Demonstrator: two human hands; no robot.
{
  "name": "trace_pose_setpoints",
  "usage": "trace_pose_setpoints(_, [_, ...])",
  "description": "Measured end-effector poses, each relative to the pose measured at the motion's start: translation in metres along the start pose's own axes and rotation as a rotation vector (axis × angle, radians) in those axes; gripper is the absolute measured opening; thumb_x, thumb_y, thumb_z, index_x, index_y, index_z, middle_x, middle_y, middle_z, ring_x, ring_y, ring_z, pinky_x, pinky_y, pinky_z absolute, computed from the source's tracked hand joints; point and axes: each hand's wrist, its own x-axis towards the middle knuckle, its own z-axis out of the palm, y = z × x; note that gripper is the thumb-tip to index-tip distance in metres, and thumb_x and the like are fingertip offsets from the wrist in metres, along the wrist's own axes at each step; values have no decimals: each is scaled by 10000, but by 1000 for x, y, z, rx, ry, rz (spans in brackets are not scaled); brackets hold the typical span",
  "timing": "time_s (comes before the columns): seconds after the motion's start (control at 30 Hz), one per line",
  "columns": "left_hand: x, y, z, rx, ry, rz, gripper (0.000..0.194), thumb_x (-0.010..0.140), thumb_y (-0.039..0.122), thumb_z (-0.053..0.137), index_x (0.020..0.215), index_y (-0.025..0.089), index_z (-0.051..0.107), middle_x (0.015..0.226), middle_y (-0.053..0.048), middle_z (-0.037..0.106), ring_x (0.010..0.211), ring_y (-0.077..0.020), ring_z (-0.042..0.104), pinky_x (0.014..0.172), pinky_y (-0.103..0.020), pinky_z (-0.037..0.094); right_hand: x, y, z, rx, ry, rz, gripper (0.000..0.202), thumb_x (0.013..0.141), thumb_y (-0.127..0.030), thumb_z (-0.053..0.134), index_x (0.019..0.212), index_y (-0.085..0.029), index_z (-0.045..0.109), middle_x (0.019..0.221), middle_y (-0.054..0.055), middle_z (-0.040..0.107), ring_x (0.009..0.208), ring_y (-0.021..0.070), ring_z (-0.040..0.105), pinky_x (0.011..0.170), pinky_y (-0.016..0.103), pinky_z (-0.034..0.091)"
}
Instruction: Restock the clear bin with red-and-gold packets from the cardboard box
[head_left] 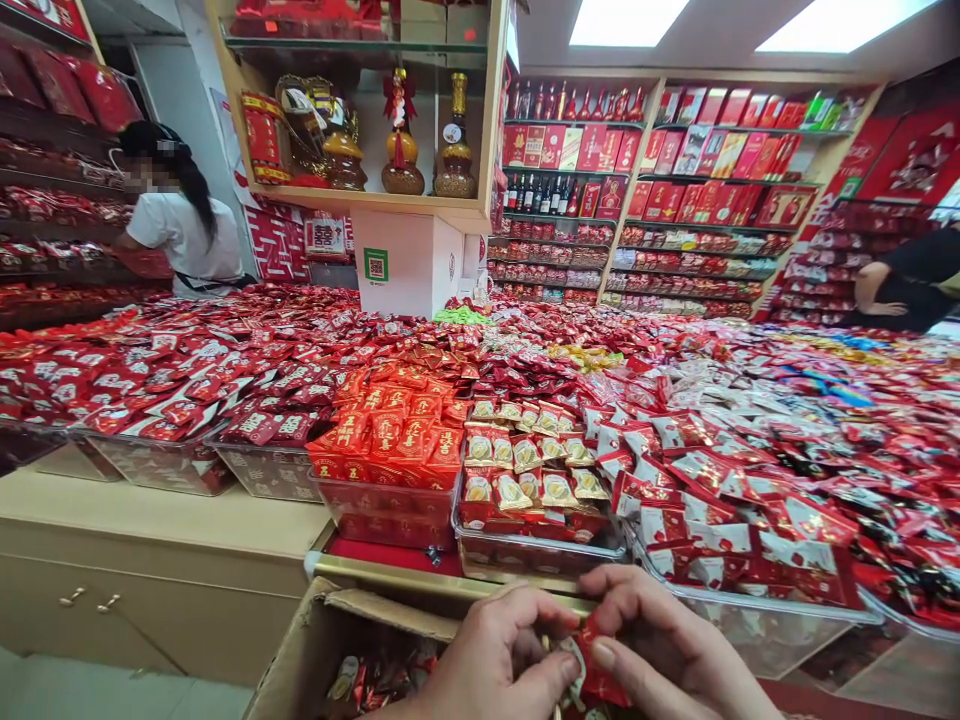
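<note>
My left hand [491,650] and my right hand [667,645] come together low in the middle of the view. Both are closed on a small red-and-white candy packet [598,668], pinched between thumbs and fingers. Part of it is hidden behind my fingers. Under my hands is an open cardboard box [296,640], with wrapped candies [382,680] lying loose inside. Just beyond it stands a clear bin [540,552] filled with rows of gold-and-red packets [514,450]. To its left, another bin holds orange-red packets [397,430].
Several clear bins of red-and-white packets [720,530] line the counter's right side. A beige cabinet [150,580] is at left. Behind, a shelf unit [480,205] rises from the counter. A person in white [199,225] stands at left; another person's arm [889,285] shows at right.
</note>
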Motion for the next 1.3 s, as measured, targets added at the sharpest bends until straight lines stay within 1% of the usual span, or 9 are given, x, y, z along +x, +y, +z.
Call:
trace_pose_setpoints(0.1, [13,20,-9,315,101,201,319,784,204,518,1103,208,497,951,-39,550,587,-74,480,532,-192,415,9,9,-16,-15,64,9,274,752,-355,553,986,-218,511,913,70,589,810,179,583,670,275,502])
trace_pose_setpoints(0.17, [28,34,-18,651,157,357,204,830,181,438,972,190,585,900,-49,576,796,-151,520,733,-277,431,22,5,-32,-204,160,-60,314,775,-346,521,1055,-213,470,859,59,607,751,171,590,659,291,498])
trace_pose_setpoints(0.23, [46,41,-25,981,200,379,181,808,202,478,916,174,621,860,-70,590,848,-208,507,771,-346,417,37,-3,-45,-491,294,-178,279,774,-300,515,1035,-202,494,881,64,618,770,180,589,705,314,478])
trace_pose_setpoints(0.27, [54,42,-27,1115,181,363,174,789,225,510,895,166,635,848,-81,595,859,-230,501,773,-366,417,45,-7,-49,-627,326,-231,254,772,-261,510,1016,-194,511,896,68,620,793,185,586,735,322,464])
trace_pose_setpoints(0.33, [68,39,-29,1247,130,319,162,765,258,547,821,163,665,819,-95,603,851,-259,506,736,-380,427,58,-12,-51,-823,280,-302,217,778,-186,476,986,-174,536,901,71,624,823,185,578,763,317,442])
trace_pose_setpoints(0.5, [82,27,-31,1279,78,245,162,756,260,558,754,192,705,735,-85,640,765,-259,545,663,-364,433,77,-11,-44,-1043,35,-351,247,795,-72,386,965,-135,553,901,84,611,807,165,557,711,258,420])
trace_pose_setpoints(0.73, [89,27,-44,1295,76,183,186,771,259,522,749,217,702,700,-57,677,725,-211,573,669,-305,432,92,6,-40,-1109,-145,-345,244,764,-32,381,874,-160,558,823,63,580,758,166,524,663,252,385])
trace_pose_setpoints(0.97, [87,31,-43,1328,65,161,194,746,236,500,764,217,692,754,-57,691,742,-214,596,677,-305,442,99,16,-26,-1095,-231,-330,266,725,-5,375,856,-160,546,810,61,571,761,168,522,664,251,380])
trace_pose_setpoints(1.3, [84,38,-43,1361,58,121,198,672,217,479,718,188,669,709,-80,676,715,-245,610,623,-315,449,100,13,-15,-1070,-212,-277,244,707,5,386,816,-142,546,805,69,593,747,161,519,667,242,367])
